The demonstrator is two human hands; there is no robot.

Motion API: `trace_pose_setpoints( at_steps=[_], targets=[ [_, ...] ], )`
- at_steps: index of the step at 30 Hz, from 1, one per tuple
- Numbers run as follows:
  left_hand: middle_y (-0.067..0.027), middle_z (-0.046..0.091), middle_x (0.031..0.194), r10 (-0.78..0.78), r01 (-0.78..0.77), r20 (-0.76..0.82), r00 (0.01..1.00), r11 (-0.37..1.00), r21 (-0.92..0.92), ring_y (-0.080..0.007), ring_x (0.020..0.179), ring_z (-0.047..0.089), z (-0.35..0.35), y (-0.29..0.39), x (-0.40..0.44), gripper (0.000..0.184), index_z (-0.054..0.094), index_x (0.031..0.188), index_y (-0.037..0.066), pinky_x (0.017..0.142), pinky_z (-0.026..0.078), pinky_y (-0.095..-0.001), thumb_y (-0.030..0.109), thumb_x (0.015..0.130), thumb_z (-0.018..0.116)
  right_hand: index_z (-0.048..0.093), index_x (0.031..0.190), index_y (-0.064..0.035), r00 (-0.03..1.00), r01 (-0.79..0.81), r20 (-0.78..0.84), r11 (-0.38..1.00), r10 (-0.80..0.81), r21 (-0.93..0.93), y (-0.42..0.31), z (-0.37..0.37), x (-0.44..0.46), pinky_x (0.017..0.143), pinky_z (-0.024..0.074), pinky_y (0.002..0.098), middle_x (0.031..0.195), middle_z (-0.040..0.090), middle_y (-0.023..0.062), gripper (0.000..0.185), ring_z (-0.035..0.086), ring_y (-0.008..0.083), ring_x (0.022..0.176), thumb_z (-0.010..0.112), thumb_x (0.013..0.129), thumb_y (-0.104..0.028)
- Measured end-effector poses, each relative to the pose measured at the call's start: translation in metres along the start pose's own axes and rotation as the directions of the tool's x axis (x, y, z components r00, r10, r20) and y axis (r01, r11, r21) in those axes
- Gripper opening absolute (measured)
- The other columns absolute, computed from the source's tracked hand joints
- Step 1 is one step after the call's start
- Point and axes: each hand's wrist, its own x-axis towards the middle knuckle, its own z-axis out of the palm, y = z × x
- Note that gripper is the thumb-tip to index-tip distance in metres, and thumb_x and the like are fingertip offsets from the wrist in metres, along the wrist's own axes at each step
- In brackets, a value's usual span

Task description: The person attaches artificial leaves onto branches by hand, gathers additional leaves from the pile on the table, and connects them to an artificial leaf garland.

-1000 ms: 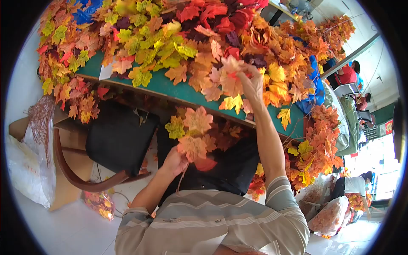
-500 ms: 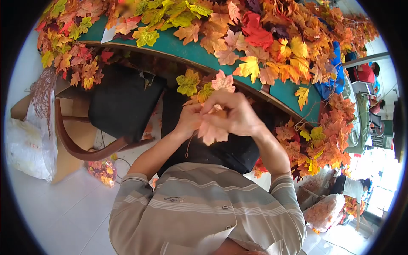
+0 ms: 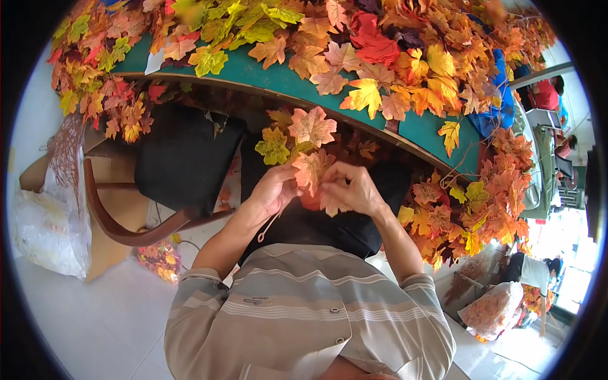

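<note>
An artificial maple-leaf garland with peach-orange leaves (image 3: 312, 128) and a yellow-green leaf (image 3: 273, 146) lies over my lap below the table edge. My left hand (image 3: 277, 190) is closed on the garland's stem, just beside an orange leaf (image 3: 311, 171). A thin looped end of stem (image 3: 269, 228) hangs beneath that hand. To the right, my right hand (image 3: 356, 190) pinches a pale peach leaf (image 3: 332, 202) between thumb and fingers. The fingers partly cover where the leaves join the stem.
A green table (image 3: 266, 81) heaped with colourful artificial leaves curves ahead. A black-seated wooden chair (image 3: 187, 155) stands left, near a white plastic bag (image 3: 50, 221). More leaf garlands (image 3: 465, 215) hang at right. Other people (image 3: 538, 269) are in the right background.
My hands have moved slightly apart. The peach leaves now stand spread and face up between them, and the right hand has shifted down onto a lower leaf.
</note>
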Motion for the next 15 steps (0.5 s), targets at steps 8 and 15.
trace_pose_setpoints(
  at_steps=[8,15],
  targets=[
    [-0.0053,0.064,0.092,0.098,-0.088,-0.035,0.995,0.970,0.228,-0.0128,0.075,0.063,0.014,-0.010,0.000,0.025,0.060,0.112,0.001,0.066,0.051,-0.0249,0.005,0.088,0.061,0.064,0.092,0.0005,0.993,0.083,-0.103,0.971,-0.061,0.225,-0.026,0.003,0.000,0.064,0.0470,0.0210,0.083,0.066,0.0022,0.009,0.059,0.0054,0.073,0.067,0.086,-0.005],
    [-0.0047,0.062,0.083,-0.013,-0.007,0.058,0.998,0.943,0.331,-0.0129,0.065,0.060,0.023,-0.014,-0.006,0.015,0.058,0.105,0.006,0.053,0.045,-0.0253,0.008,0.091,0.057,0.063,0.093,0.0015,0.994,0.099,0.023,0.977,-0.105,0.188,-0.020,-0.010,0.037,0.065,0.0477,0.0219,0.082,0.067,0.0042,0.011,0.060,0.0061,0.076,0.067,0.086,-0.006]
  ],
)
